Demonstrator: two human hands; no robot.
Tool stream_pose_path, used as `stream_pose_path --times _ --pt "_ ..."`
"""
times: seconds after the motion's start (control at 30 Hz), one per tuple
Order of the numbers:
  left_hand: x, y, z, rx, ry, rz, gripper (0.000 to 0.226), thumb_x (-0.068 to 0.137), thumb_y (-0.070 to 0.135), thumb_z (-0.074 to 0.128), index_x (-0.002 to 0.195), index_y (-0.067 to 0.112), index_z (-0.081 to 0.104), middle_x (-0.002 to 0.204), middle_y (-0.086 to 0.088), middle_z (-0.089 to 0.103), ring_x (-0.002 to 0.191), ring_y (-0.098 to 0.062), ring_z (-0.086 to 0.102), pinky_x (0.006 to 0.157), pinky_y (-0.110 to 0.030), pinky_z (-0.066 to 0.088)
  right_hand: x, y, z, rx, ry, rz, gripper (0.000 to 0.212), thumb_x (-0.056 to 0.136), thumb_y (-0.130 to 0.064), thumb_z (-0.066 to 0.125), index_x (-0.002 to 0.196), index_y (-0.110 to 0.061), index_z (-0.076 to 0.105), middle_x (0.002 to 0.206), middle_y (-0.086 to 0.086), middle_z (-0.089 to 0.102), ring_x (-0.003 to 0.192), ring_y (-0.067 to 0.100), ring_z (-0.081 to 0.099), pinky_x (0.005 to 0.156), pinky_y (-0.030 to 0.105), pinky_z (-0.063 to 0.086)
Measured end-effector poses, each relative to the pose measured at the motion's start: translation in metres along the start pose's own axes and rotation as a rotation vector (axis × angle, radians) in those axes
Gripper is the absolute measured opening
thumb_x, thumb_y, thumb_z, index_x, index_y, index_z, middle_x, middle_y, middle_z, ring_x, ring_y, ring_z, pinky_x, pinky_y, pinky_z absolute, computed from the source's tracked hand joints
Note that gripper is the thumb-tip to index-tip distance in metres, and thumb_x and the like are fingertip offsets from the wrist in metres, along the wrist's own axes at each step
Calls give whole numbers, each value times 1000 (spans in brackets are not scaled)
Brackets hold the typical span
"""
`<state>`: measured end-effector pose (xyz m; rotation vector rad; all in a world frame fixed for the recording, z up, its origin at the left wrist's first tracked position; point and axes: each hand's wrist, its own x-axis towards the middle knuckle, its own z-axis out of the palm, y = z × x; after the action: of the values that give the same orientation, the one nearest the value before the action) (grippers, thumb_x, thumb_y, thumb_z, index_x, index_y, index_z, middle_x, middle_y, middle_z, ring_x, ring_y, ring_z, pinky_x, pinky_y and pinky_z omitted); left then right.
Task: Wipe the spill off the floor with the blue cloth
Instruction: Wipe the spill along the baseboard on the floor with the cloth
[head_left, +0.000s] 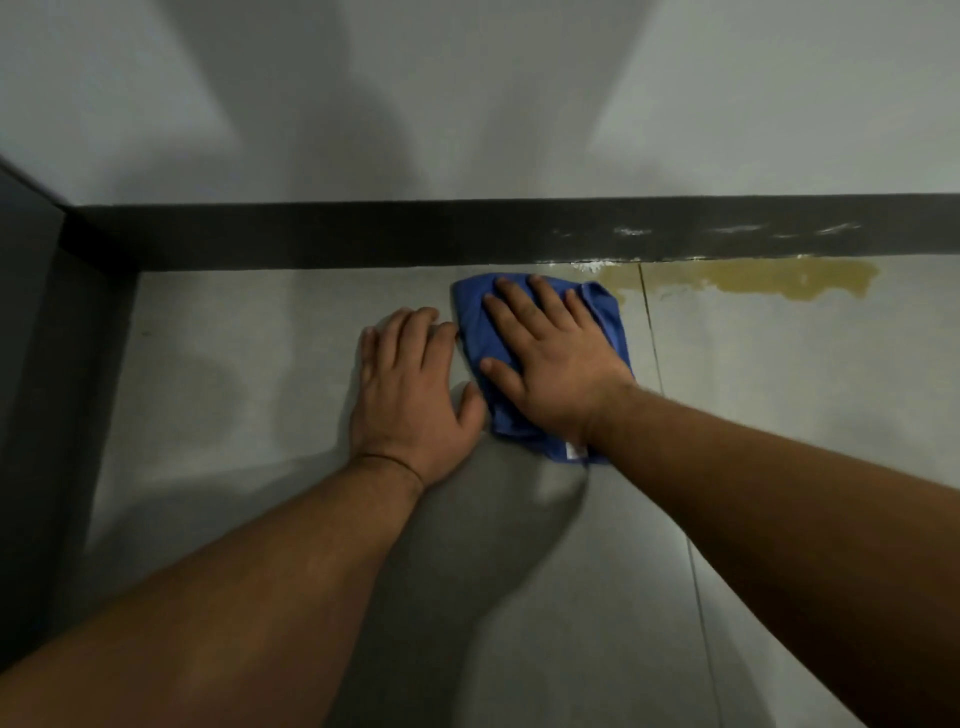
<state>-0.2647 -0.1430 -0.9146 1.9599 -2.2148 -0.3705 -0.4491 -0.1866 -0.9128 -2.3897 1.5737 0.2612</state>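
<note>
Blue cloth (602, 317) lies folded on the grey tiled floor (779, 395), close to the dark skirting board (363, 234). Right hand (550, 358) pressed flat on top of it, fingers spread wide — not gripping. Left hand (410, 384) flat on bare floor just beside the cloth's left edge, fingers loosely extended, holding nothing. Yellowish-brown spill (769, 278) runs along the skirting to the right of the cloth; its near end meets the cloth's far right corner. Small white tag (574, 449) at the cloth's near corner — any print too small to read.
</note>
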Motion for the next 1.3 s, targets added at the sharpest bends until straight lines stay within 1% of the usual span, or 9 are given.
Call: stream_pose_path --times 0.13,0.27,0.53,0.7,0.87,0.97,1.13,1.2,1.3 --pt "-1 0 1 -8 20 2 69 81 48 48 141 14 52 152 -12 46 147 -34 36 125 -57 21 -2 21 2 46 79 139 79 97 -74 13 163 -31 5 172 -5 4 158 23 0 127 50 -1" --pt "-1 1 1 11 22 2 69 82 49 49 141 14 51 151 -12 46 146 -34 36 124 -57 22 -30 27 11 82 111 256 73 101 -65 14 163 -27 4 172 1 2 158 25 -1 126 50 -2" --pt "-1 3 0 29 19 1 71 81 50 45 141 13 51 151 -13 46 145 -35 37 124 -57 24 -15 6 4 25 37 29 68 102 -50 20 163 -24 6 172 0 3 158 27 -1 122 48 -7" --pt "-1 2 0 22 24 -1 70 81 50 47 140 13 52 150 -12 47 144 -35 38 123 -58 26 2 50 -12 9 42 54 61 106 -48 22 163 -31 6 172 -8 5 158 18 3 126 50 2" --pt "-2 1 0 -10 52 13 67 81 48 49 137 11 55 147 -13 50 142 -37 41 122 -59 26 -27 60 -3 154 110 300 61 106 -43 23 163 -25 12 171 -1 10 157 22 7 127 45 5" --pt "-2 1 0 -9 53 16 67 81 47 50 137 11 55 147 -13 51 142 -37 41 122 -59 27 -43 56 -1 235 125 289 66 99 -39 38 161 -20 24 170 2 19 156 23 17 127 42 12" --pt "-2 1 1 -14 47 17 67 82 47 49 138 10 55 148 -13 50 143 -37 41 122 -59 27 -51 71 1 337 351 388 53 103 -19 47 155 -16 40 163 6 36 147 28 38 121 42 32" --pt "-2 2 1 -7 40 17 67 83 46 49 138 10 55 148 -14 50 143 -37 41 121 -59 27 -40 75 -3 362 404 455 50 105 -20 44 155 -10 38 163 12 36 149 31 34 124 45 27" --pt "-1 2 1 4 23 18 67 84 47 49 141 11 53 149 -14 48 144 -36 39 121 -58 28 -21 72 -4 259 274 522 56 108 -35 34 158 -12 29 167 12 26 155 32 18 126 51 13"
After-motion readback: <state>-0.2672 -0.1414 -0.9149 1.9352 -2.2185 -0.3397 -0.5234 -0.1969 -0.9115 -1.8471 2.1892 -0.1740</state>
